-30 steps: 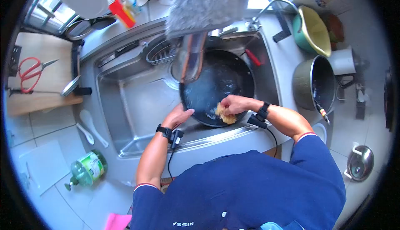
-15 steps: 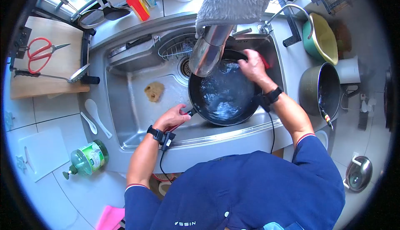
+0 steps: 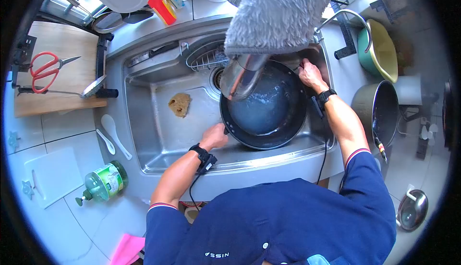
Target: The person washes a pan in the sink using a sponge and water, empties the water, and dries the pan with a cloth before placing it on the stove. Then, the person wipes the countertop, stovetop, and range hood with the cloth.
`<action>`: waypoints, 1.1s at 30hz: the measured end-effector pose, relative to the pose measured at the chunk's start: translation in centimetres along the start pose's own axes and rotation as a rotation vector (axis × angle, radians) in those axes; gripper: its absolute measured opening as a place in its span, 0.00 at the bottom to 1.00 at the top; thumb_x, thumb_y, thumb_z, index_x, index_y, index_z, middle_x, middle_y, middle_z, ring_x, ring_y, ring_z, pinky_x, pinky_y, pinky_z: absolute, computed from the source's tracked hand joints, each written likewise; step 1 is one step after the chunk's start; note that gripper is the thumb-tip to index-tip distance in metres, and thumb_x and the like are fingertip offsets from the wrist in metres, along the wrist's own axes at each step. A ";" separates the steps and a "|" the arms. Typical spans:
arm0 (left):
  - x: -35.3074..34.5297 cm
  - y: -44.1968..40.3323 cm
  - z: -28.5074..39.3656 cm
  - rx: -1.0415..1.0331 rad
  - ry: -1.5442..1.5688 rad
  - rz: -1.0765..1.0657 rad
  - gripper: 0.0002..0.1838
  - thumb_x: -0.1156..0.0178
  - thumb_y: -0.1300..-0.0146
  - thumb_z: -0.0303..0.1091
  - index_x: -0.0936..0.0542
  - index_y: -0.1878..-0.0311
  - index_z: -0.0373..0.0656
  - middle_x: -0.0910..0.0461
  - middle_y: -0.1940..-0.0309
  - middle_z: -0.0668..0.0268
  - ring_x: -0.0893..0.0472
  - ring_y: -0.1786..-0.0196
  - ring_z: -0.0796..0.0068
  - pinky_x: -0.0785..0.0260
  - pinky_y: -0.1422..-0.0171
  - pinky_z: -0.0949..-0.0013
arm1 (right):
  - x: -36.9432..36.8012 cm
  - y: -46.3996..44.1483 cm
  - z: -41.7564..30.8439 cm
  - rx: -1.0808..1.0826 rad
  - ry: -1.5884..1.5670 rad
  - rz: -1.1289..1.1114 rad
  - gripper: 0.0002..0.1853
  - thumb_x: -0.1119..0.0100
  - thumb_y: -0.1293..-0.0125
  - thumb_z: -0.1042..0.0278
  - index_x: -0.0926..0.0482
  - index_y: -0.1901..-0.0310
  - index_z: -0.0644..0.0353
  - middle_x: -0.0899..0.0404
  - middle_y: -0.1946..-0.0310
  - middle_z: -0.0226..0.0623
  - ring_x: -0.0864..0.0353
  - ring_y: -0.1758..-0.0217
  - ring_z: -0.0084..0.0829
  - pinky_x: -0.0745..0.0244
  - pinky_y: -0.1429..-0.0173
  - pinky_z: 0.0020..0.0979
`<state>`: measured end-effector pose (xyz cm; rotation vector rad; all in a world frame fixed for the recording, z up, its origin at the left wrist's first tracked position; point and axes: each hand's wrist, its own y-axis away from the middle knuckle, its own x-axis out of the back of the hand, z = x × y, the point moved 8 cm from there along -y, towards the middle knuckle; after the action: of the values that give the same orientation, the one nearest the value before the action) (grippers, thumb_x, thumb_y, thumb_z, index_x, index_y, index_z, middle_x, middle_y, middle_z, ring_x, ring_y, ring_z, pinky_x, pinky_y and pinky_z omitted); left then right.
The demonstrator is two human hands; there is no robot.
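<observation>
A dark frying pan (image 3: 283,133) with shallow, cloudy water in it rests in the stainless steel sink (image 3: 158,135). My left hand (image 3: 214,137) is closed round the pan's handle at its lower left. On the far right side, my right hand (image 3: 311,76) has its fingers curled at the pan's edge, gripping it there; its fingertips are partly hidden. A shiny metal cylinder (image 3: 242,78) blocks the pan's upper left part from view. To the left, a tan scrubber, perhaps loofah (image 3: 179,105), lies on the sink floor.
A grey fluffy cloth (image 3: 278,18) hangs above the sink. Red-handled scissors (image 3: 45,73) are at the wooden board (image 3: 72,54). A green pump bottle (image 3: 105,182) lies on the left counter. A deep pot (image 3: 379,109) and green basin (image 3: 379,49) are at right.
My right hand has moved from over the pan's far rim to its right side. My left hand has turned knuckles-up on the handle. The water has calmed, and the view has shifted slightly.
</observation>
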<state>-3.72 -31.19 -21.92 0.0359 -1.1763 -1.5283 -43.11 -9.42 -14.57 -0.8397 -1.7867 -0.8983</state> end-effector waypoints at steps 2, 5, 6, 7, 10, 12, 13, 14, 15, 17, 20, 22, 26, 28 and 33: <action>1.2 0.8 0.4 0.007 0.005 0.035 0.15 0.42 0.47 0.34 0.18 0.60 0.36 0.16 0.59 0.43 0.18 0.51 0.40 0.26 0.47 0.47 | -0.5 0.0 1.0 -0.002 -0.104 -0.006 0.16 0.46 0.31 0.61 0.23 0.51 0.64 0.17 0.54 0.61 0.18 0.47 0.60 0.24 0.43 0.53; 1.6 1.1 -0.1 -0.030 -0.001 0.066 0.14 0.43 0.47 0.34 0.18 0.59 0.37 0.16 0.59 0.43 0.18 0.52 0.40 0.26 0.47 0.47 | -0.8 0.2 1.0 -0.013 -0.202 0.047 0.16 0.44 0.32 0.59 0.20 0.50 0.62 0.17 0.52 0.58 0.19 0.46 0.59 0.24 0.43 0.52; 1.9 1.5 0.3 -0.018 -0.062 -0.011 0.14 0.43 0.45 0.33 0.19 0.59 0.36 0.16 0.57 0.44 0.18 0.49 0.41 0.27 0.47 0.47 | -0.6 0.6 0.8 -0.034 -0.203 0.053 0.17 0.43 0.32 0.59 0.20 0.50 0.63 0.16 0.54 0.56 0.18 0.47 0.57 0.23 0.43 0.49; 1.6 1.6 -0.2 -0.027 -0.051 -0.021 0.14 0.43 0.45 0.33 0.19 0.59 0.35 0.16 0.57 0.44 0.17 0.50 0.42 0.27 0.47 0.47 | -0.2 1.2 0.5 -0.057 -0.206 0.055 0.17 0.43 0.33 0.60 0.20 0.51 0.64 0.16 0.55 0.54 0.17 0.48 0.54 0.23 0.43 0.47; 2.4 2.1 0.0 -0.039 -0.045 -0.060 0.14 0.43 0.46 0.33 0.19 0.58 0.35 0.16 0.58 0.44 0.17 0.51 0.42 0.27 0.47 0.48 | 0.1 1.5 0.7 -0.047 -0.206 0.042 0.17 0.43 0.33 0.59 0.20 0.51 0.65 0.16 0.55 0.55 0.17 0.47 0.54 0.23 0.43 0.47; 3.7 3.2 0.8 -0.006 -0.063 -0.105 0.15 0.43 0.46 0.33 0.20 0.58 0.35 0.16 0.58 0.44 0.17 0.51 0.42 0.27 0.47 0.48 | 0.9 1.9 0.7 -0.043 -0.204 0.044 0.17 0.44 0.33 0.60 0.20 0.51 0.64 0.16 0.54 0.56 0.17 0.47 0.55 0.23 0.43 0.48; 3.8 3.1 0.9 -0.016 -0.072 -0.115 0.15 0.43 0.46 0.33 0.20 0.57 0.35 0.16 0.59 0.43 0.17 0.52 0.42 0.26 0.47 0.49 | 1.3 2.2 0.6 -0.040 -0.203 0.044 0.17 0.44 0.33 0.60 0.20 0.51 0.63 0.16 0.54 0.56 0.17 0.47 0.56 0.23 0.43 0.49; 4.0 3.1 0.9 -0.026 -0.080 -0.125 0.15 0.43 0.46 0.33 0.20 0.57 0.35 0.16 0.59 0.43 0.17 0.52 0.42 0.26 0.48 0.49 | 1.7 2.5 0.5 -0.043 -0.203 0.044 0.17 0.44 0.33 0.59 0.20 0.50 0.64 0.16 0.54 0.56 0.17 0.47 0.55 0.23 0.42 0.48; 4.1 3.1 0.9 -0.035 -0.089 -0.133 0.15 0.43 0.46 0.32 0.19 0.57 0.35 0.16 0.60 0.43 0.17 0.53 0.43 0.26 0.48 0.49 | 2.1 2.7 0.4 -0.046 -0.203 0.045 0.18 0.44 0.33 0.59 0.20 0.50 0.65 0.16 0.54 0.56 0.16 0.47 0.53 0.23 0.42 0.47; 3.9 2.5 0.4 -0.095 -0.057 -0.136 0.15 0.43 0.47 0.32 0.19 0.58 0.35 0.16 0.61 0.43 0.16 0.54 0.43 0.26 0.49 0.50 | 2.9 3.2 0.4 -0.062 -0.185 0.038 0.19 0.43 0.33 0.59 0.20 0.49 0.66 0.16 0.54 0.55 0.16 0.47 0.52 0.22 0.41 0.46; 4.6 2.9 1.2 -0.131 -0.039 -0.147 0.14 0.44 0.47 0.32 0.19 0.60 0.34 0.16 0.64 0.43 0.16 0.55 0.44 0.26 0.51 0.50 | 3.8 3.7 0.3 -0.084 -0.155 0.033 0.20 0.43 0.33 0.59 0.20 0.48 0.66 0.15 0.53 0.54 0.16 0.47 0.51 0.22 0.41 0.46; 5.4 3.8 2.2 -0.139 -0.054 -0.159 0.13 0.43 0.48 0.31 0.19 0.61 0.34 0.17 0.66 0.43 0.16 0.59 0.46 0.27 0.53 0.51 | 4.3 3.8 0.3 -0.075 -0.160 0.051 0.20 0.43 0.33 0.58 0.19 0.48 0.65 0.15 0.53 0.53 0.16 0.46 0.50 0.22 0.41 0.45; 6.5 4.6 2.8 -0.158 -0.088 -0.145 0.12 0.42 0.48 0.31 0.21 0.62 0.32 0.19 0.69 0.41 0.17 0.64 0.48 0.28 0.57 0.50 | 5.6 4.3 0.0 -0.086 -0.124 0.060 0.20 0.42 0.34 0.58 0.19 0.48 0.65 0.15 0.53 0.52 0.16 0.46 0.49 0.22 0.41 0.45; 7.5 5.5 3.6 -0.151 -0.094 -0.125 0.13 0.41 0.48 0.31 0.21 0.63 0.32 0.19 0.69 0.41 0.17 0.63 0.46 0.28 0.57 0.50 | 6.2 4.7 0.0 -0.094 -0.131 0.067 0.21 0.42 0.34 0.57 0.19 0.47 0.65 0.15 0.53 0.52 0.16 0.47 0.48 0.22 0.41 0.44; 9.9 8.4 5.3 -0.118 -0.124 -0.072 0.13 0.45 0.48 0.31 0.18 0.61 0.34 0.17 0.64 0.43 0.16 0.55 0.42 0.26 0.51 0.48 | 8.4 5.8 -0.4 -0.052 -0.141 0.114 0.21 0.41 0.34 0.57 0.18 0.48 0.66 0.15 0.55 0.51 0.15 0.49 0.46 0.22 0.44 0.43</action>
<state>-4.24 -34.10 -8.23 -0.0976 -1.1903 -1.6810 -40.82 -5.60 -5.40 -1.0500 -1.8223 -0.8311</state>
